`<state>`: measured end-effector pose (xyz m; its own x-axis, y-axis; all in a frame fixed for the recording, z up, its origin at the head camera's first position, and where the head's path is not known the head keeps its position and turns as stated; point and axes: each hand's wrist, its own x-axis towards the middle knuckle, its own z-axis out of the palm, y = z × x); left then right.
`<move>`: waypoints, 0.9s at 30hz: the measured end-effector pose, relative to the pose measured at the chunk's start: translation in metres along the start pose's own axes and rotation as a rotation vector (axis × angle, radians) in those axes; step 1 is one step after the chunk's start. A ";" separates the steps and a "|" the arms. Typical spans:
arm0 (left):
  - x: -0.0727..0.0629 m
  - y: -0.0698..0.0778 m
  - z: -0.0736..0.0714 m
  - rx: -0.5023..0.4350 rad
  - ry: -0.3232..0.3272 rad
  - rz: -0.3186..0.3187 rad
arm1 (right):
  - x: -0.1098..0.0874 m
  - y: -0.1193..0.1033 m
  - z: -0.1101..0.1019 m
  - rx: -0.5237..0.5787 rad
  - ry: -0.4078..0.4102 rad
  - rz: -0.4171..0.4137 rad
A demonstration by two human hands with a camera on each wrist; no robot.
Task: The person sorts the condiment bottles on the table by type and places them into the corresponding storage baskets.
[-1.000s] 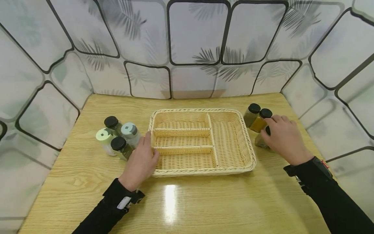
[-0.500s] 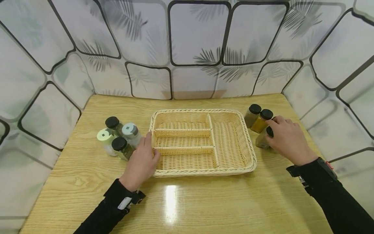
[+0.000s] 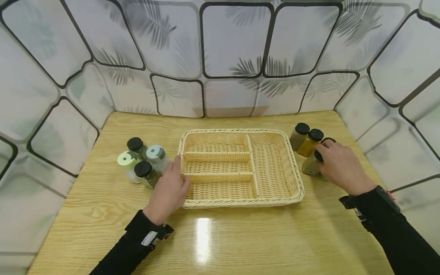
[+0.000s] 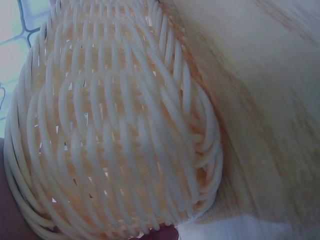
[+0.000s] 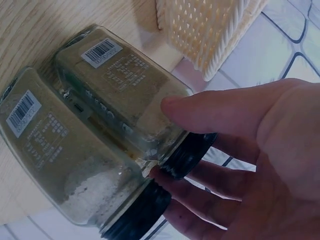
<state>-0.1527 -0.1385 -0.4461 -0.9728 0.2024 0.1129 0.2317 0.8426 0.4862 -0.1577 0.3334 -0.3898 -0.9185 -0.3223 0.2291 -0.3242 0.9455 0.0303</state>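
My left hand (image 3: pixel 167 194) grips the left rim of a pale wicker basket (image 3: pixel 240 204), split by dividers into several compartments. Up close in the left wrist view is the basket's woven side (image 4: pixel 110 120), with a fingertip (image 4: pixel 162 233) showing below it. My right hand (image 3: pixel 342 166) holds a black-capped glass spice jar (image 3: pixel 310 165) of brownish powder, right of the basket. In the right wrist view the thumb (image 5: pixel 215 112) lies on this jar (image 5: pixel 125 87) below its cap, other fingers behind the cap. A second jar of powder (image 5: pixel 65 150) stands right beside it.
Two more black-capped jars stand behind, one with grey-brown powder (image 3: pixel 297 138) and one with yellow powder (image 3: pixel 307 147). Left of the basket several jars cluster, including one with a light green cap (image 3: pixel 128 160) and one with a pale blue cap (image 3: pixel 157 154). Patterned fabric walls (image 3: pixel 237 42) enclose the wooden table (image 3: pixel 240 240).
My right hand has shifted slightly at the jar, and the black cap behind its fingers shows more. The left hand stays on the basket rim. The whole head view has drifted slightly.
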 end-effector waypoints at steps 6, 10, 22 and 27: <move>0.000 0.001 -0.001 0.000 -0.008 0.000 | 0.003 -0.001 -0.004 0.005 -0.029 -0.019; 0.000 0.002 -0.001 0.004 -0.016 -0.008 | 0.005 -0.002 -0.008 0.011 -0.068 -0.009; -0.001 0.002 -0.001 0.006 -0.023 -0.014 | 0.015 -0.007 -0.030 0.000 -0.093 -0.026; -0.001 0.002 -0.002 0.008 -0.020 -0.015 | 0.024 -0.011 -0.050 -0.021 -0.095 -0.017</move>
<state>-0.1516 -0.1380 -0.4440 -0.9759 0.1994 0.0882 0.2171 0.8497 0.4805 -0.1652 0.3171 -0.3363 -0.9306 -0.3399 0.1356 -0.3357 0.9404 0.0536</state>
